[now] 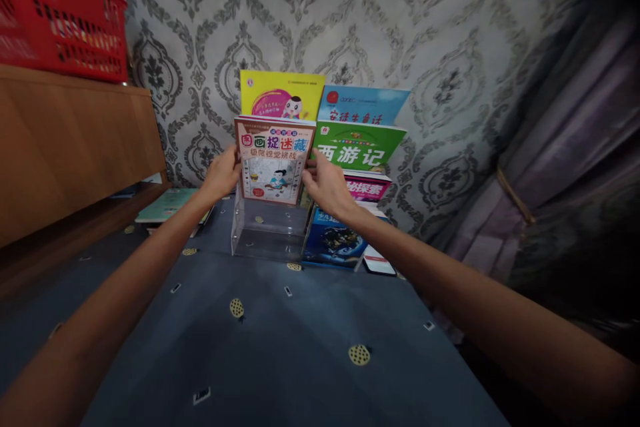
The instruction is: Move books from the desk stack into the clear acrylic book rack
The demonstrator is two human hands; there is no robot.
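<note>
A brown-bordered picture book (273, 163) stands upright in a clear acrylic book rack (270, 240). My left hand (223, 172) grips its left edge and my right hand (327, 181) grips its right edge, fingers partly hidden behind it. Behind it rises a yellow book (283, 95). In the right-hand column of the rack stand a blue book (365, 104), a green book (360, 145), a pink-covered book (369, 185) partly behind my right hand, and a dark blue book (335, 240) at the front. The rack's lower left tiers show bare clear plastic.
A small stack of books (167, 205) lies at the left beside a wooden cabinet (75, 147) with a red basket (65, 20) on top. A phone (379, 261) lies right of the rack. The dark patterned cloth (280, 353) covers the surface; a curtain (495, 213) hangs at the right.
</note>
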